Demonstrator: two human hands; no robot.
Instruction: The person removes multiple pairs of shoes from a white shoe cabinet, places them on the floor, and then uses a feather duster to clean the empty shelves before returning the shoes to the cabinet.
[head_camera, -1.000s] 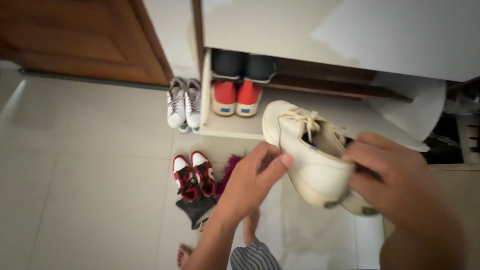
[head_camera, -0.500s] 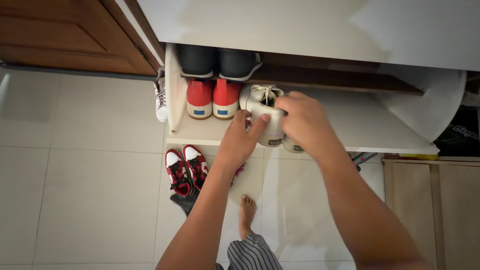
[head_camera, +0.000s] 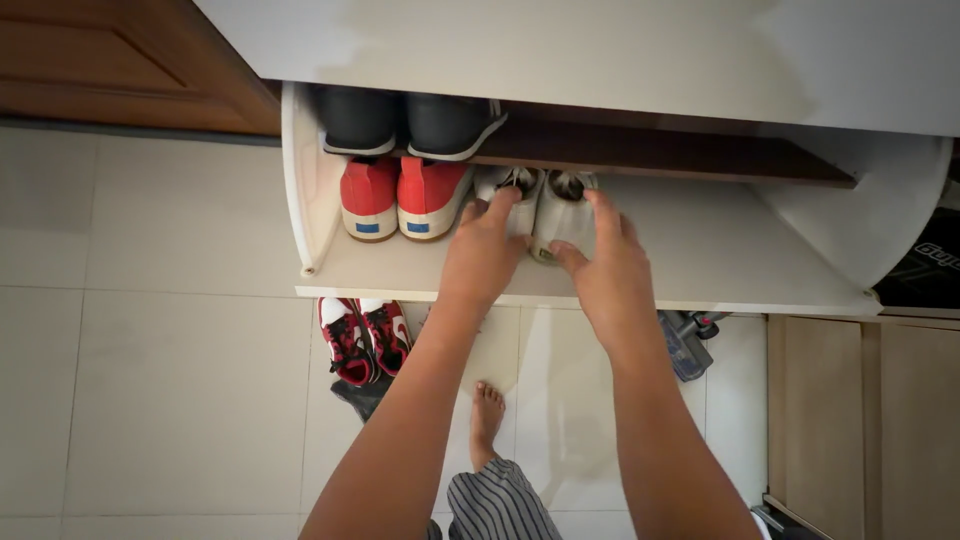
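A pair of cream-white lace-up shoes (head_camera: 560, 208) stands heel-out on the lower shelf (head_camera: 720, 260) of a tilted-out white shoe cabinet. My left hand (head_camera: 485, 250) rests on the left shoe, fingers spread over its heel. My right hand (head_camera: 605, 265) wraps the right shoe, thumb on one side and fingers on the other. Left of them sits a pair of red shoes (head_camera: 403, 195) with white soles, heels out.
Dark shoes (head_camera: 405, 125) sit on the upper shelf behind. A red, white and black pair (head_camera: 362, 335) lies on the tiled floor under the shelf edge. My bare foot (head_camera: 485, 420) stands below. A vacuum head (head_camera: 685, 340) lies right. A wooden door (head_camera: 110, 60) is far left.
Both hands carried a white shoe from mid-air down onto the lower shelf. The pair now stands side by side beside the red shoes, pushed further in.
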